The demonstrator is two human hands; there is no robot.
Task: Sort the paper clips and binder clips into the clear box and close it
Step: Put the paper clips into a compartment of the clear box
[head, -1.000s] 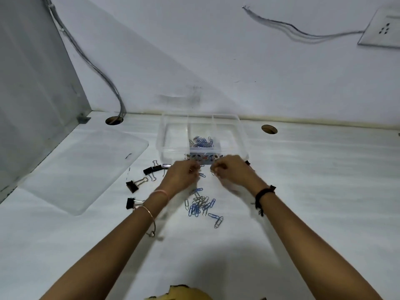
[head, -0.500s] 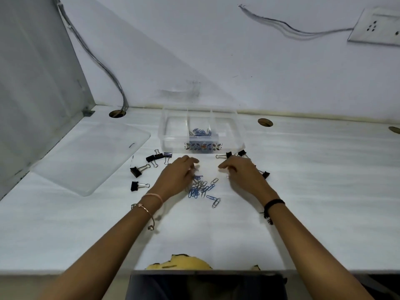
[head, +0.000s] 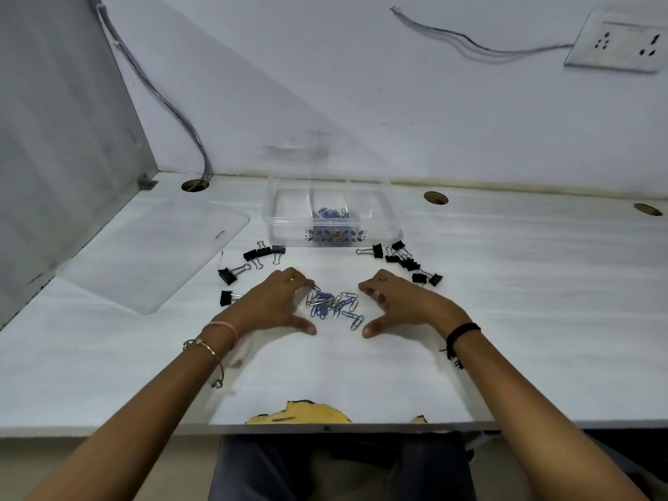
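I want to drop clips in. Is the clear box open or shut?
Open. The clear box has nothing on top; its lid lies flat on the table beside it.

Clear box (head: 285, 231) one, lid (head: 144, 254) one, hands (head: 269, 305) (head: 405, 305) two.

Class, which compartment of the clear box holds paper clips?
The middle compartment: blue paper clips lie there; the two beside it hold none.
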